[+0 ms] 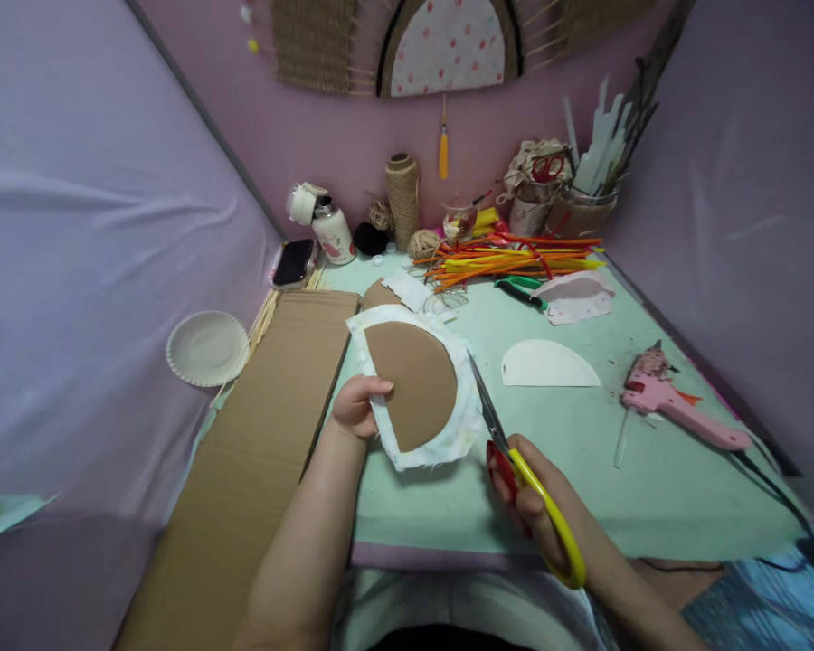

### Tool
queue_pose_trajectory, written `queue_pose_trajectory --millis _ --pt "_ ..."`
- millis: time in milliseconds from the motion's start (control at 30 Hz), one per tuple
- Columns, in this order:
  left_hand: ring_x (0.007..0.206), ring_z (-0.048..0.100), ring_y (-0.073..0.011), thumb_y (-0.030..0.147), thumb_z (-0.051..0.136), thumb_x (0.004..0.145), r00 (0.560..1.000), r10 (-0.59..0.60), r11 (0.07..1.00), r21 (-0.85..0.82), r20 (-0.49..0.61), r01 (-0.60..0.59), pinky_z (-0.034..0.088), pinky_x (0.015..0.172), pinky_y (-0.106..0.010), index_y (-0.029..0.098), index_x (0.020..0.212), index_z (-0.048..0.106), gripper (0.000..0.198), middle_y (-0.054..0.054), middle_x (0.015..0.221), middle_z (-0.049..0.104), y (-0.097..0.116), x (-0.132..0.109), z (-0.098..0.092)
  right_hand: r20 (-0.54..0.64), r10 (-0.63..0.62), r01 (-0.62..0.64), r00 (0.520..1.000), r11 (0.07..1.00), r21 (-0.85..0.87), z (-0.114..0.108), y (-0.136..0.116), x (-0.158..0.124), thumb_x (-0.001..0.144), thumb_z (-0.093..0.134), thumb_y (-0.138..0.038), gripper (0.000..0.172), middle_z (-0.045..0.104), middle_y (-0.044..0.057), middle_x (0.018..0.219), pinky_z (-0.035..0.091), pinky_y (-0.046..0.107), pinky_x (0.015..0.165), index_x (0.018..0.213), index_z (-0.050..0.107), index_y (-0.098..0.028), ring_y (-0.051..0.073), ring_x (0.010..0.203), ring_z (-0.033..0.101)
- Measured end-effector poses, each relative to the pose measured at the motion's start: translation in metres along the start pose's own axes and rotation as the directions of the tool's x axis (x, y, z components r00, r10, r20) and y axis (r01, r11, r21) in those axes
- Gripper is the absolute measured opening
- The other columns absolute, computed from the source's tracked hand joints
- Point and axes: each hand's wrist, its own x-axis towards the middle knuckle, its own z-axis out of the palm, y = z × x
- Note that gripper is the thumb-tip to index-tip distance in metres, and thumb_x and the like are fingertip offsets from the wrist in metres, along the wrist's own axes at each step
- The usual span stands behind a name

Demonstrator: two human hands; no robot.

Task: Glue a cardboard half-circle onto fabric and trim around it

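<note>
My left hand [358,406] pinches the straight edge of a brown cardboard half-circle [417,384] together with the pale fabric [471,420] behind it. The fabric sticks out all round the cardboard as a border, frayed along its lower edge. My right hand [533,493] grips a pair of scissors [495,425] with yellow and red handles. Their blades point up and left, right beside the fabric's right edge; whether they touch it I cannot tell. Both hands are above the pale green table [549,434].
On the right lies a pink glue gun [685,411] with its cord. Nearby are a white half-circle [549,363], green-handled pliers [522,291] and a bundle of orange and yellow sticks [508,260]. A long cardboard sheet [264,434] and a paper plate [207,348] are on the left.
</note>
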Motion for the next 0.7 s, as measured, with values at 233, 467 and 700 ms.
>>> queue_pose_trajectory --millis 233,467,700 --pt "0.098 0.073 -0.0391 0.019 0.068 0.058 0.998 0.009 0.997 0.070 0.065 -0.014 0.058 0.088 -0.049 0.009 0.108 0.070 0.051 -0.016 0.099 0.077 -0.0034 -0.0021 0.0026 0.029 -0.043 0.043 0.999 0.999 -0.015 -0.0016 -0.0006 -0.0004 0.068 0.038 -0.097 0.074 0.046 -0.004 0.067 0.033 0.025 0.044 0.081 0.041 -0.024 0.010 0.050 0.036" --pt "0.097 0.073 -0.0391 0.020 0.073 0.055 0.997 0.026 0.996 0.080 0.078 -0.032 0.057 0.090 -0.050 0.011 0.109 0.069 0.055 -0.015 0.103 0.077 -0.0044 -0.0027 0.0066 0.028 -0.060 0.061 0.998 0.998 -0.011 -0.0013 0.0029 0.0005 0.068 0.041 -0.096 0.073 0.046 -0.004 0.067 0.032 0.024 0.043 0.081 0.041 -0.024 0.009 0.050 0.036" --pt "0.104 0.071 -0.0412 0.018 0.072 0.057 0.997 0.015 0.998 0.061 0.069 -0.020 0.055 0.095 -0.053 0.009 0.107 0.070 0.051 -0.015 0.092 0.077 -0.0021 -0.0029 0.0060 -0.029 0.051 -0.050 0.998 0.998 0.035 -0.0001 0.0035 -0.0015 0.063 0.046 -0.097 0.075 0.043 -0.006 0.063 0.028 0.023 0.038 0.079 0.042 -0.024 0.007 0.046 0.032"
